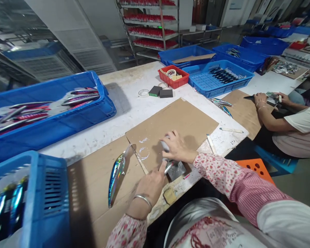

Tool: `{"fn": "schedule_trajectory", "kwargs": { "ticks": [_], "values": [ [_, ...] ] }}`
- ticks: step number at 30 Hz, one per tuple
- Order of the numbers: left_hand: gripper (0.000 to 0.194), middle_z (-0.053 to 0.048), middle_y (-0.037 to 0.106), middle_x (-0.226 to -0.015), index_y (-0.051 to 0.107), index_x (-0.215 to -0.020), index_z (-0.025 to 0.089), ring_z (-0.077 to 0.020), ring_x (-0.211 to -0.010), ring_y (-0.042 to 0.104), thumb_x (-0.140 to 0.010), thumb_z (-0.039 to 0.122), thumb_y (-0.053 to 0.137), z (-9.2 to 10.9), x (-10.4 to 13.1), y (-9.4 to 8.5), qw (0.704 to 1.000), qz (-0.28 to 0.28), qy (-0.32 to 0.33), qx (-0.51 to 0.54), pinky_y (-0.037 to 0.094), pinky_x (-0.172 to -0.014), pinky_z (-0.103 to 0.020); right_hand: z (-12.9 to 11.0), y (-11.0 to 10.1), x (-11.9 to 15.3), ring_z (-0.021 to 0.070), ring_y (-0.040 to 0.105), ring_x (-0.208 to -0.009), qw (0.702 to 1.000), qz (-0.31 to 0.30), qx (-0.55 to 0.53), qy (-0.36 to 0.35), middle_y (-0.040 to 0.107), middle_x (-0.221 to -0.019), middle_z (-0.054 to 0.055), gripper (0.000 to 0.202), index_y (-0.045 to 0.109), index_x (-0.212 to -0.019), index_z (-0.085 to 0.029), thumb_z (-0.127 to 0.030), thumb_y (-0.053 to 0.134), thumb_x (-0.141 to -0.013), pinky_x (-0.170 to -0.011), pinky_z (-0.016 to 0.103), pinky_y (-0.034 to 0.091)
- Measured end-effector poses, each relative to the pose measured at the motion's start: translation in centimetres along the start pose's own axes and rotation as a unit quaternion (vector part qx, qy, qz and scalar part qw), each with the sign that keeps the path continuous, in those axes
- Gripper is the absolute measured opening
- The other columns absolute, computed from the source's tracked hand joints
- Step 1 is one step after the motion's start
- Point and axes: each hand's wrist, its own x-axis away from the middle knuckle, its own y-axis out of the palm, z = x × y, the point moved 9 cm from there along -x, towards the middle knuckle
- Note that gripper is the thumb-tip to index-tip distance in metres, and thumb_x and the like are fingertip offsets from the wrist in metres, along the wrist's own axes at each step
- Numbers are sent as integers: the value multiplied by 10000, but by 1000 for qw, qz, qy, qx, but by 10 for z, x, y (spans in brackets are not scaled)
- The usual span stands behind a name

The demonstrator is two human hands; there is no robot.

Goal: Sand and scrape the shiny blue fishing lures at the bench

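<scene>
My left hand, with a metal bangle at its wrist, is closed with its index finger stretched along a slim silvery fishing lure. Most of that lure is covered by the fingers. My right hand curls round a whitish piece just above; its kind is not clear. Beneath both hands lies a dark grey flat block at the table's front edge. To the left, a shiny blue and silver fishing lure with a clear lip rests on the cardboard sheet.
On the left stand a blue crate of pink and silver lures and a light-blue basket of blue lures. A red basket, dark sanding blocks and a blue tray are farther back. A co-worker sits at right.
</scene>
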Motion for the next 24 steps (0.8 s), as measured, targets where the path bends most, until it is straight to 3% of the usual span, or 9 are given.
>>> {"fn": "schedule_trajectory", "kwargs": {
  "ticks": [5, 10, 14, 20, 24],
  "values": [
    [566, -163, 656, -1039, 230, -1505, 185, -281, -899, 693, -952, 211, 350, 2, 2, -2, 1000, -5, 5, 0, 551, -741, -389, -4, 9, -1, 262, 395, -1020, 998, -64, 8, -11, 506, -1105, 97, 437, 600, -1175, -216, -362, 669, -769, -849, 389, 425],
    [545, -160, 662, -1036, 290, -1479, 155, -272, -902, 691, -943, 199, 382, 2, 4, -8, 999, 16, -3, 29, 541, -743, -365, -8, -4, 2, 282, 354, -1112, 999, 34, 24, 0, 472, -1189, 110, 489, 553, -1238, -207, -348, 645, -779, -920, 415, 390],
    [550, -155, 664, -1023, 269, -1489, 163, -286, -873, 686, -945, 187, 344, 3, 4, -6, 999, 17, -2, 37, 529, -725, -380, -8, 1, 6, 280, 387, -1054, 999, -15, 40, -15, 503, -1138, 109, 449, 588, -1183, -202, -352, 655, -766, -864, 405, 416],
    [530, -168, 652, -1055, 302, -1470, 147, -275, -892, 678, -943, 193, 336, 2, 5, -7, 999, -1, -21, 34, 518, -742, -362, -12, -4, 3, 296, 339, -1153, 999, 47, 24, 4, 469, -1215, 122, 512, 544, -1258, -198, -341, 649, -778, -938, 433, 387],
    [511, -154, 657, -1029, 329, -1454, 170, -262, -868, 685, -944, 201, 331, 2, 7, -8, 999, -2, -31, 38, 511, -730, -343, -2, 3, 4, 283, 391, -1074, 1000, -2, 9, 4, 507, -1153, 115, 482, 588, -1217, -197, -350, 657, -765, -878, 411, 430]
  ]
}}
